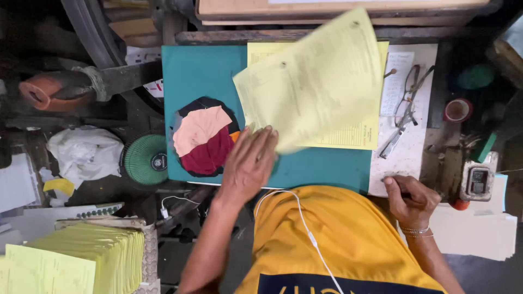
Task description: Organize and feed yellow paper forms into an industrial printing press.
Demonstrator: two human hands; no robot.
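- Cluttered and dim, the workshop surrounds a counter (430,60) at the upper middle of the frame, topped with a teal sheet (196,71).
- Left hand (248,163), centre frame: fingers spread and laid flat, their tips touching the lower edge of a loose yellow sheet (310,76) that lifts, blurred, above the teal sheet.
- That sheet looks light, thin and floppy, with two punched holes; it would likely bend or tear if gripped hard, so an edge or corner pinched flat seems the place to hold it.
- Beneath it lies a yellow pad (354,133), of which only strips show.
- Right hand (409,198), lower right: fingers curled together at the counter's edge; whether they pinch a small tool I cannot tell.
- Count: one loose sheet, one pad, one pair of spectacles (406,103), one tape roll (457,110), one round bundle of cloth scraps (204,136), one stack of yellow papers (103,253) lower left.
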